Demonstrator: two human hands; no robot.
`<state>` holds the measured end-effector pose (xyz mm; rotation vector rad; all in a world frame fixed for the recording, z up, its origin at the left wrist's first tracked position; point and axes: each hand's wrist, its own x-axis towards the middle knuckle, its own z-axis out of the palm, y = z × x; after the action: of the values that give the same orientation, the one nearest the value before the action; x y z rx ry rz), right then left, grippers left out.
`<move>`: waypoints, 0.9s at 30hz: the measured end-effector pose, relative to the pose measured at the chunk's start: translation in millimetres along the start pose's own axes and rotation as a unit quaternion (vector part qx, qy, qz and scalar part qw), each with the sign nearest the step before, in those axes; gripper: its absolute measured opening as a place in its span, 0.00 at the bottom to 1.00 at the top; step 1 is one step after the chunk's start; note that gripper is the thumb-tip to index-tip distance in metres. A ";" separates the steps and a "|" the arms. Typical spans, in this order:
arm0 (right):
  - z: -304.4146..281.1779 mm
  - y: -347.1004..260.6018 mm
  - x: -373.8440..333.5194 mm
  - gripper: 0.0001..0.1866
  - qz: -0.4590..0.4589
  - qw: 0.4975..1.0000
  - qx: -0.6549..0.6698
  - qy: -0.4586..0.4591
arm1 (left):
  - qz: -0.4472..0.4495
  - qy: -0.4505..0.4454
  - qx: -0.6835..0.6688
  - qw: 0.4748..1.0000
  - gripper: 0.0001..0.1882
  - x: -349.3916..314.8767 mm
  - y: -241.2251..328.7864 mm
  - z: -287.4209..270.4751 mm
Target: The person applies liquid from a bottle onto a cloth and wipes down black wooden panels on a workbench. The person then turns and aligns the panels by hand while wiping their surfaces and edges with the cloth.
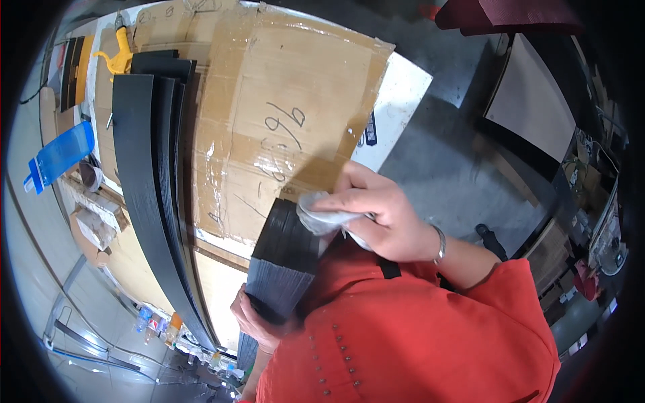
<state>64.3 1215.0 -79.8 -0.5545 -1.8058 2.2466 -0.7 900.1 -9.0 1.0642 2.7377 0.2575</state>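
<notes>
Close against my red top is a thick stack of long black strips [282,269], one end pointing away toward the cardboard. My left hand [259,326] is wrapped round the near side of this stack, some of its fingers hidden. A crumpled white cloth [316,213] is pinched in my right hand [390,218], which wears a metal bracelet. The cloth rests against the far right corner of the stack. To the left, more long black strips [138,148] lie in a layered, curved-looking pile on the cardboard.
A flattened cardboard sheet [269,87] with tape and handwriting covers the white table [406,87]. A yellow-handled tool [121,54] lies at the far left. Beside the pile are a blue bottle [64,156] and a white block [95,227]. A pale panel [534,101] stands at right.
</notes>
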 end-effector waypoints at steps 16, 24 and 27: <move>24.0 42.2 -15.3 0.22 0.027 0.972 -0.234 0.003 | 0.007 -0.032 -0.029 0.999 0.61 -3.4 -10.0 -5.6; 25.9 49.4 -8.3 0.19 0.029 0.999 -0.017 -0.017 | 0.007 -0.027 0.005 1.000 0.56 3.0 -3.7 -7.2; 19.0 28.9 -2.1 0.12 0.189 0.929 0.317 -0.033 | 0.011 -0.024 -0.004 1.000 0.56 -1.8 -3.6 -8.0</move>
<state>60.4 1190.6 -104.1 -0.7346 -0.9333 2.9277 -3.6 895.5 -1.9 1.0842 2.6824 0.2422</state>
